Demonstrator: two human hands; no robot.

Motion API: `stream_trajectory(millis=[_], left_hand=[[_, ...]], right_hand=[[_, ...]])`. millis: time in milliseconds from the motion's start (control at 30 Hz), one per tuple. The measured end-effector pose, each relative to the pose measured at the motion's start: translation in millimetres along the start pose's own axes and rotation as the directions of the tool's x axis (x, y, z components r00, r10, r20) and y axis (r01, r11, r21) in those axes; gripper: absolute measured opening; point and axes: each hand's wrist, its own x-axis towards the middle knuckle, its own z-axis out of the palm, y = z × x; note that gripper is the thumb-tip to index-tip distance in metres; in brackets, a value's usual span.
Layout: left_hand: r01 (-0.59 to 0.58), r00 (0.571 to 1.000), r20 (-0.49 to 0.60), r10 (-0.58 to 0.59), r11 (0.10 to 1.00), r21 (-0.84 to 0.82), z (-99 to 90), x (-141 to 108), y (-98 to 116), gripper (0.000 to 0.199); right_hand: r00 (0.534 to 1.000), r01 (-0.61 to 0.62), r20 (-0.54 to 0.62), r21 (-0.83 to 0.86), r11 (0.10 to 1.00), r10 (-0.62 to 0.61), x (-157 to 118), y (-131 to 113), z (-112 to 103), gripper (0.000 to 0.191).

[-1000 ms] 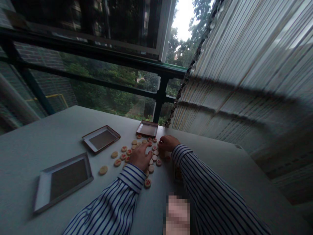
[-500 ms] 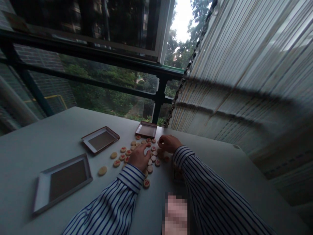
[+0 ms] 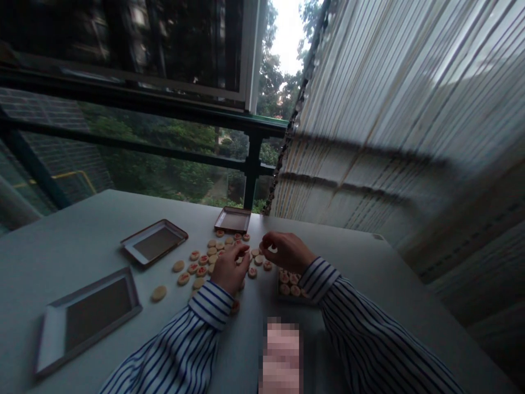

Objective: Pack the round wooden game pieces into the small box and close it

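Observation:
Many round wooden Chinese chess pieces (image 3: 201, 271), some showing red characters and some plain faces up, lie scattered on the white table. Over the right part of this spread is my left hand (image 3: 231, 268), its fingers curled and thumb and index tips close together; what lies between them is hard to make out. My right hand (image 3: 289, 250) pinches a pale chess piece (image 3: 262, 248) between thumb and fingertips, just right of the left hand. Below the right wrist sits a box (image 3: 297, 299) with rows of pieces, partly covered by the hand and sleeve.
A large shallow tray (image 3: 43, 334) lies at the front left, with a smaller brown-rimmed tray (image 3: 133, 249) beyond it. Another small tray (image 3: 232, 219) rests at the table's far edge. Behind stand a dark railing (image 3: 254, 164) and a string curtain (image 3: 348, 137).
My right hand has shifted slightly nearer, uncovering more of the filled box. My left thumb and index have drawn closer together. The camera view has turned a little to the right.

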Motion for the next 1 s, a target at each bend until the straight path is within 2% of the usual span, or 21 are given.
stream_trajectory(millis=[133, 400, 567, 700, 833, 1000], left_hand=[[0.035, 0.998, 0.047, -0.032, 0.998, -0.056, 4.3, -4, 11, 0.028], [0.101, 0.987, 0.148, -0.061, 0.957, -0.274, 20.5, -10, 36, 0.029], [0.061, 0.988, 0.15, -0.021, 0.963, -0.263, 33.3, -12, 45, 0.027], [0.061, 0.981, 0.194, -0.004, 0.956, -0.288, 41.6, -13, 52, 0.024], [0.131, 0.977, 0.209, -0.053, 0.915, -0.381, 50.0, -13, 57, 0.02], [0.272, 0.95, 0.28, -0.142, 0.816, -0.51, 56.7, -17, 59, 0.021]], right_hand=[[0.999, 0.023, -0.043, 0.041, 0.999, -0.022, -17, 1, -6, 0.013], [0.995, 0.065, -0.083, 0.111, 0.992, -0.056, -49, 7, -12, 0.014], [0.997, 0.026, -0.079, 0.087, 0.996, -0.019, -66, 11, -12, 0.016], [0.996, 0.0, -0.091, 0.058, 0.998, 0.005, -76, 15, -13, 0.016], [0.996, -0.015, -0.083, 0.066, 0.998, 0.021, -84, 19, -12, 0.019], [0.997, -0.016, -0.072, 0.097, 0.995, 0.023, -89, 24, -11, 0.022]])
